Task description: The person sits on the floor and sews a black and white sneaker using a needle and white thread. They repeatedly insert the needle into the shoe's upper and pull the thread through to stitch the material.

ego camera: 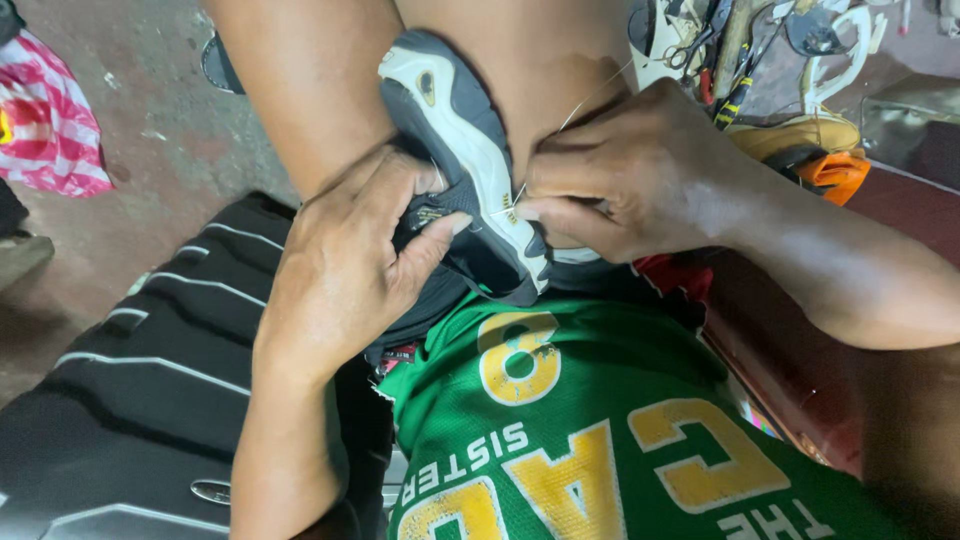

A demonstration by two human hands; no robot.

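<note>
Head view: both hands (345,255) (625,175) grip shoe (470,160); thread (575,112) taut.

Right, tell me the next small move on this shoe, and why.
Probably draw the thread taut with the right hand, since it runs slack from the sole edge of the shoe, while the left hand pins the shoe between the knees.

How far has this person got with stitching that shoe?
Done: hard to judge, since no finished stitches show clearly. In hand: the left hand grips the black and white shoe between the knees, while the right hand draws a taut thread at the sole edge. How much is left cannot be told.
</note>
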